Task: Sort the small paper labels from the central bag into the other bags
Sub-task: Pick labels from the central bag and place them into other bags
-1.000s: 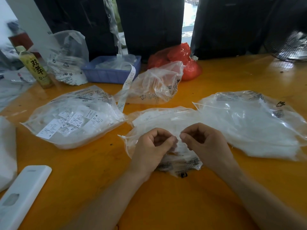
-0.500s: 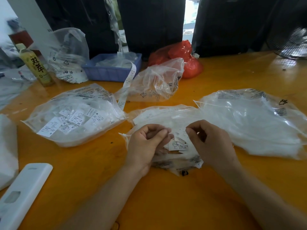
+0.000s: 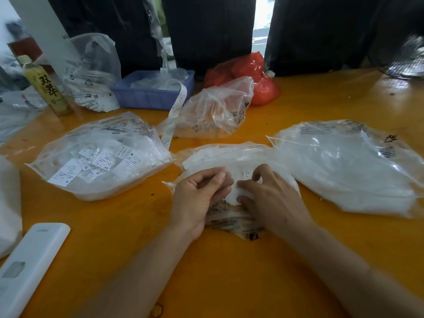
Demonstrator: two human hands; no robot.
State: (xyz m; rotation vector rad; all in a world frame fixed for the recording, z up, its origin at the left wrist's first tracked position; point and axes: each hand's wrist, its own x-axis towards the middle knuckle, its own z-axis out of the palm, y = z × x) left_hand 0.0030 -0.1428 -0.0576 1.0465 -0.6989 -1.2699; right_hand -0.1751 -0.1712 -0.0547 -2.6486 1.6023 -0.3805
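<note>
Nearest on the orange surface (image 3: 114, 226), a white flat device (image 3: 29, 258) lies well to the left of the central bag (image 3: 229, 157). Both hands rest on that bag: the left hand (image 3: 199, 198) curls loosely, fingers pinching at small paper labels (image 3: 238, 193), and the right hand (image 3: 273, 198) presses fingertips on the same labels. Left of the central bag sits a label-filled bag (image 3: 98, 157); right of it, a fuller bag (image 3: 344, 166). Beyond it stand a crumpled bag (image 3: 213, 109), a blue tray (image 3: 151, 92) and a red bag (image 3: 252, 72).
</note>
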